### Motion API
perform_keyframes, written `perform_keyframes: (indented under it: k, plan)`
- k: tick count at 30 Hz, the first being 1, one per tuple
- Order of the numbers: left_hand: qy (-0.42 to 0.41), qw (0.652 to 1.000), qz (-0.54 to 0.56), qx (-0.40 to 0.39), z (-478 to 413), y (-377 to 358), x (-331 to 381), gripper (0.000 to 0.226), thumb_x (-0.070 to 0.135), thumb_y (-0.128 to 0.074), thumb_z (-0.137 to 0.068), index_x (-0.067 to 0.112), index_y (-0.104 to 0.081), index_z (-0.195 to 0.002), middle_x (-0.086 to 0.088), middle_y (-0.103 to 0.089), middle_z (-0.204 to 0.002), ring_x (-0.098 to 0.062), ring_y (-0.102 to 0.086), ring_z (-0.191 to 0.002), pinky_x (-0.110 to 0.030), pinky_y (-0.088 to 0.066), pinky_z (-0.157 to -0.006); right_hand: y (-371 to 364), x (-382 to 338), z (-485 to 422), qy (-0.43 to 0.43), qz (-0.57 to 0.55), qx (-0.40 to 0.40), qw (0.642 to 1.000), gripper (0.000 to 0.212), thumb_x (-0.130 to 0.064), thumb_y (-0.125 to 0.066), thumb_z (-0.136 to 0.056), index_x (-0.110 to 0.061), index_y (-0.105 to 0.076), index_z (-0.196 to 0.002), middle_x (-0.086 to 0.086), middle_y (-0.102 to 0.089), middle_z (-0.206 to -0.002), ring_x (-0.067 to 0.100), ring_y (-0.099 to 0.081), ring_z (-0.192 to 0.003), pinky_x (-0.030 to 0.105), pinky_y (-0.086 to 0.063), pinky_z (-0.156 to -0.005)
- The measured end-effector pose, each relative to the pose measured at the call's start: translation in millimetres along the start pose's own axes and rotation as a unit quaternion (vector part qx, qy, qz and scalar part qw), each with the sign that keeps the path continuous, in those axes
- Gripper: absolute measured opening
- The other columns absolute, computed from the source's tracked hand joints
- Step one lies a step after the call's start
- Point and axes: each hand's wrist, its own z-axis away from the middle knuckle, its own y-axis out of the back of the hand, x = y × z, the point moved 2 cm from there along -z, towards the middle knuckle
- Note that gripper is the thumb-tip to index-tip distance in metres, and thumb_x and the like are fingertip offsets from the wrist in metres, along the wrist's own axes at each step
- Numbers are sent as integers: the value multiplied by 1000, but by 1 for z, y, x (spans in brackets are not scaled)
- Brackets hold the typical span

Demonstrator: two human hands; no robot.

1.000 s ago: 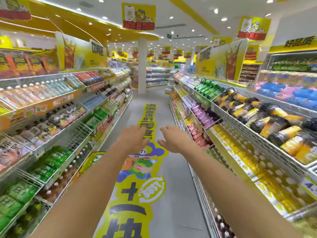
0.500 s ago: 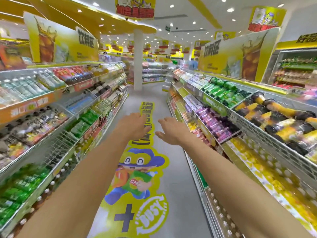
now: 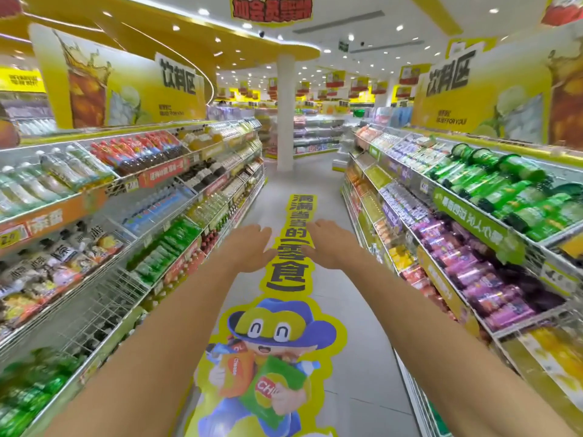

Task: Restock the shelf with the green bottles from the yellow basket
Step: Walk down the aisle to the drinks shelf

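Fingers [image 3: 260,230] of the 2 hands reach forward, relaxed, holding nothing. The left hand [image 3: 252,247] and right hand [image 3: 329,244] hover above the floor [image 3: 362,310]; green bottles [image 3: 492,181] lie on the right shelf [image 3: 467,212], well apart.

Both arms stretch forward along a shop aisle, the left hand [image 3: 251,247] and right hand [image 3: 331,244] palm-down near each other, fingers relaxed, above a cartoon floor sticker [image 3: 277,351]. Blurred green bottles [image 3: 492,181] seem to lie on the upper right shelf [image 3: 467,216].

green bottles [image 3: 492,184] | yellow floor sticker [image 3: 274,351], blue-hatted mascot | white pillar [image 3: 285,111]
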Motion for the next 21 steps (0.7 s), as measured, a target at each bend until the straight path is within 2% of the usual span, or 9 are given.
perform_keyframes:
  k: [4,10,15,21]
  plan:
    - [29,999,-13,16,-90,-1,-42,51,52,-43,-101,12,-48,-132,-13,-57,-123,-34,-56,-115,-46,-49,-92,-4,41,-100,10,14,14,1000,47,-47,-50,-99,-9,-50,-128,14,-53,-131,36,-49,-124,49,-47,-94]
    - [58,998,-23,8,-204,-26,-66,50,51,-43,-100,11,-48,-131,-15,-56,-123,-35,-56,-114,-45,-49,-88,-39,77,-212,41,24,-16,999,51,-48,-51,-99,-8,-50,-130,14,-52,-132,37,-48,-125,49,-47,-94]
    - [45,999,-6,18,-299,-68,-85,56,52,-44,-99,12,-46,-138,-12,-55,-135,-33,-52,-125,-46,-48,-98,-78,105,-309,51,26,-16,998,50,-49,-52,-98,-9,-50,-127,14,-53,-128,36,-50,-121,48,-47,-92]
    - [62,998,-16,23,-394,-99,-163,50,51,-44,-99,13,-48,-132,-13,-58,-125,-34,-56,-116,-45,-50,-91,-114,105,-443,77,32,-26,996,58,-51,-51,-96,-11,-47,-137,13,-53,-133,37,-48,-126,50,-49,-95]
